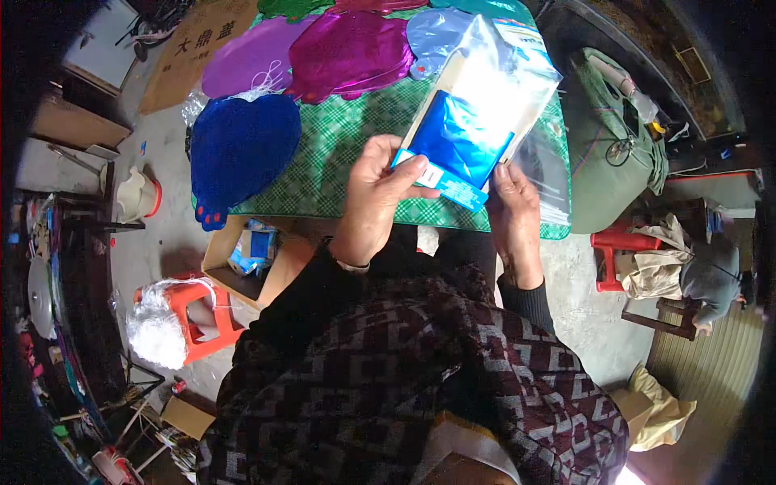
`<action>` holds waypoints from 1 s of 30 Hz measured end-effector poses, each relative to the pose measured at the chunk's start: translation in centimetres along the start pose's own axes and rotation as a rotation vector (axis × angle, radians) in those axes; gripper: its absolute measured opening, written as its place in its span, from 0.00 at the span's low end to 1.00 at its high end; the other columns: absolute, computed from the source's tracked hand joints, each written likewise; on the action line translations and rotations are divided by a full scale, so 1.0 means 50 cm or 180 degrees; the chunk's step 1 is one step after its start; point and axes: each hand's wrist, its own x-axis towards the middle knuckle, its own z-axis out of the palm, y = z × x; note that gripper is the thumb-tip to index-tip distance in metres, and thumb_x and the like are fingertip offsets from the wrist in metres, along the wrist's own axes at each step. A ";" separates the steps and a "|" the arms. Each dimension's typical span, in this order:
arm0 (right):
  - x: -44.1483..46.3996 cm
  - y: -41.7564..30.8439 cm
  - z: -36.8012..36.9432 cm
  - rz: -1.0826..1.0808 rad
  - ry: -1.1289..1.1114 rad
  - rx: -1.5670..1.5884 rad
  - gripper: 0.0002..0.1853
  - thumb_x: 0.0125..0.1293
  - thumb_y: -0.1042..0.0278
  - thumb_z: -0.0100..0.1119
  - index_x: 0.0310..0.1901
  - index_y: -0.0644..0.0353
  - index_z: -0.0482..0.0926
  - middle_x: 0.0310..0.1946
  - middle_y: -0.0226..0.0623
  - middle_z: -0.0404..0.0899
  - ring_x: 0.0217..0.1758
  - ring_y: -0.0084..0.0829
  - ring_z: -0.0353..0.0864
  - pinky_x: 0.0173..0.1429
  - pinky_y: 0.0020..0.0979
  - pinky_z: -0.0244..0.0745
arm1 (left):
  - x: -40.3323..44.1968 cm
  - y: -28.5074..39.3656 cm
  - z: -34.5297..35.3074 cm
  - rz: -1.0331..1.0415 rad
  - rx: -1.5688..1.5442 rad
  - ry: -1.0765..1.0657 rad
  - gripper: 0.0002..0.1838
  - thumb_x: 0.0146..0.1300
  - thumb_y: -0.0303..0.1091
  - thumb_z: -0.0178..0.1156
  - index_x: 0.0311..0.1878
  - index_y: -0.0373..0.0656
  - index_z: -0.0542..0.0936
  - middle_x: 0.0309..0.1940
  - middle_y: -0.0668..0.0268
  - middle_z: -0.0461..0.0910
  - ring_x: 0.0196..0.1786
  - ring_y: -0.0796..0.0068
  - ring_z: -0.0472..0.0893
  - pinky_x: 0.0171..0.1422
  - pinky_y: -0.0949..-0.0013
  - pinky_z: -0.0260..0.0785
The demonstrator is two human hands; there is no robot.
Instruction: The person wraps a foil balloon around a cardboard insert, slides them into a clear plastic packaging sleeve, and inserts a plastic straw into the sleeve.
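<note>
A clear plastic bag holds a folded shiny blue foil piece and a light card with a blue printed strip at its lower end. My left hand pinches the package at its lower left corner, thumb on top of the strip. At the lower right corner my right hand grips the package's edge. Flat foil pieces in dark blue, purple and magenta lie on the green checked table, left of and beyond the package.
Under the table's left side stands an open cardboard box with blue packages. A red stool with white strings is at the left. Another red stool stands right, near a person. A green covered bulk adjoins the table.
</note>
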 end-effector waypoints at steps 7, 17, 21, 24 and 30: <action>0.015 -0.002 -0.055 0.0037 -0.0214 -0.0629 0.10 0.80 0.65 0.50 0.46 0.60 0.79 0.34 0.23 0.75 0.32 0.15 0.65 0.39 0.19 0.60 | 0.001 0.018 -0.012 -0.0284 0.0094 -0.0265 0.10 0.73 0.23 0.59 0.55 0.34 0.75 0.44 0.60 0.80 0.40 0.74 0.82 0.46 0.69 0.84; 0.011 0.015 -0.068 0.0054 -0.0615 -0.0363 0.10 0.78 0.68 0.54 0.53 0.66 0.77 0.47 0.40 0.85 0.43 0.26 0.84 0.52 0.23 0.77 | -0.002 0.008 -0.034 -0.0713 0.0297 -0.0321 0.10 0.73 0.23 0.59 0.54 0.34 0.75 0.45 0.58 0.81 0.41 0.74 0.83 0.49 0.71 0.84; -0.014 0.008 -0.013 -0.0134 -0.0643 -0.0848 0.11 0.76 0.74 0.57 0.55 0.67 0.76 0.44 0.42 0.86 0.40 0.29 0.87 0.50 0.24 0.81 | 0.001 -0.001 -0.037 -0.0523 0.0379 -0.0170 0.09 0.73 0.24 0.59 0.53 0.34 0.75 0.44 0.57 0.82 0.41 0.73 0.84 0.51 0.71 0.84; -0.013 0.022 -0.015 -0.0131 -0.0667 -0.0717 0.11 0.76 0.76 0.57 0.56 0.67 0.75 0.44 0.42 0.86 0.40 0.28 0.88 0.49 0.24 0.84 | 0.004 0.003 -0.034 -0.0452 0.0365 -0.0159 0.09 0.73 0.24 0.59 0.53 0.34 0.74 0.44 0.57 0.82 0.41 0.72 0.84 0.51 0.70 0.83; -0.007 0.042 -0.022 -0.0215 -0.0722 -0.0541 0.11 0.76 0.77 0.56 0.56 0.67 0.75 0.43 0.42 0.86 0.41 0.29 0.89 0.49 0.25 0.87 | -0.002 0.012 -0.023 -0.0377 0.0446 -0.0184 0.10 0.72 0.24 0.58 0.54 0.33 0.74 0.45 0.56 0.82 0.42 0.71 0.84 0.52 0.70 0.82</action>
